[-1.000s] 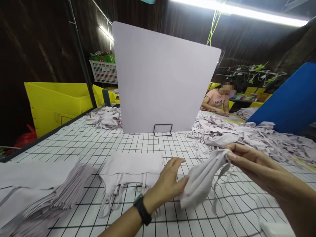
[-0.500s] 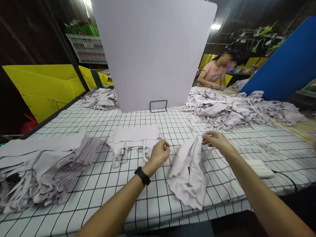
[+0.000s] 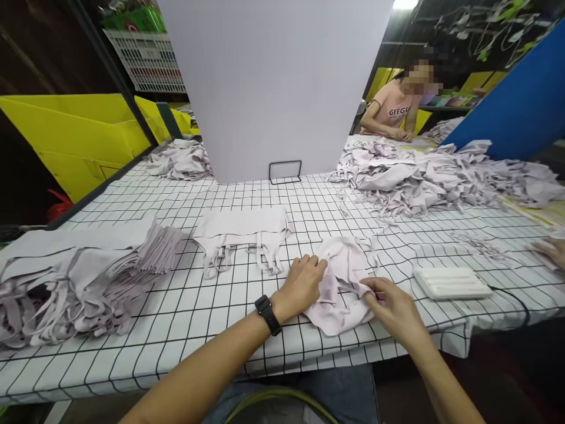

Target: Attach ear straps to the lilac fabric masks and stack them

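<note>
A crumpled pale pink strappy top (image 3: 339, 315) lies on the checked cloth in front of me, with a fold gaping in its middle. My left hand (image 3: 304, 282), a black watch on its wrist, has its curled fingers closed on the top's left side. On the other side, my right hand (image 3: 391, 303) pinches the fabric between thumb and fingers. Just beyond my left hand, a similar top (image 3: 242, 222) lies flat, its straps toward me. Further left, a thick stack of folded tops (image 3: 83, 247) has straps hanging at its near side.
A loose heap of pale garments (image 3: 410, 176) covers the far right, and a smaller pile (image 3: 179, 159) lies far left. An upright white board (image 3: 278, 88) stands opposite. At right are a white corded device (image 3: 452, 282) and another person's hand (image 3: 549, 253). A co-worker (image 3: 392, 109) sits behind the heap.
My left hand has moved right onto the top. My right hand has come down toward me, and the raised fabric now lies lower and more bunched. Another person's hand shows at the right edge.
</note>
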### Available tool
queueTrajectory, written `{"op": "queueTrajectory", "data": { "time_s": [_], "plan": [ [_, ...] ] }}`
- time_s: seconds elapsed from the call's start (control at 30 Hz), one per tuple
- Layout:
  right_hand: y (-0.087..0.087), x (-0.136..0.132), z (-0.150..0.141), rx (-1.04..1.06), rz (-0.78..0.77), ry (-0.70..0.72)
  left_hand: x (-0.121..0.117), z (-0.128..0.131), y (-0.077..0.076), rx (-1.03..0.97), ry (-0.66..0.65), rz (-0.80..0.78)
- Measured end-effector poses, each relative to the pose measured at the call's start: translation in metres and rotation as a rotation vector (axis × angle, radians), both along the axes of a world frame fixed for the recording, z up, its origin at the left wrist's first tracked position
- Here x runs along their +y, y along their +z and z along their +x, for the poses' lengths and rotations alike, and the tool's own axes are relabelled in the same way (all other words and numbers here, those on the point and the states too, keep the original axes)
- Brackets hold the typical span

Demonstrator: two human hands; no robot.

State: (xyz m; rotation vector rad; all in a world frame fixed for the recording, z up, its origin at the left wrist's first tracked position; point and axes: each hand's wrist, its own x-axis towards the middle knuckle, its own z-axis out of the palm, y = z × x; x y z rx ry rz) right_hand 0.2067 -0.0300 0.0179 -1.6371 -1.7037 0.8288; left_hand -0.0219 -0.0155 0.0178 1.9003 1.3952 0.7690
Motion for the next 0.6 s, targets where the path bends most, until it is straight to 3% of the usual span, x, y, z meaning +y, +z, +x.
{"op": "queueTrajectory", "data": {
  "time_s": [0.13,0.37,0.47,0.6],
  "plan": [
    [-0.003,-0.001,0.024,0.370,-0.206,-0.247,0.006,-0.004,0.001,-0.210,0.110,-0.096],
    [0.010,0.001,0.014,0.739,-0.293,-0.313,0.020,-0.011,0.026,-0.690,0.099,-0.361],
    [0.020,-0.005,0.005,0.707,-0.289,-0.293,0.023,-0.015,0.038,-0.829,0.062,-0.443],
    [0.033,-0.020,-0.009,0.473,-0.322,-0.092,0.019,-0.020,0.052,-1.201,-0.008,-0.799]
  ]
}}
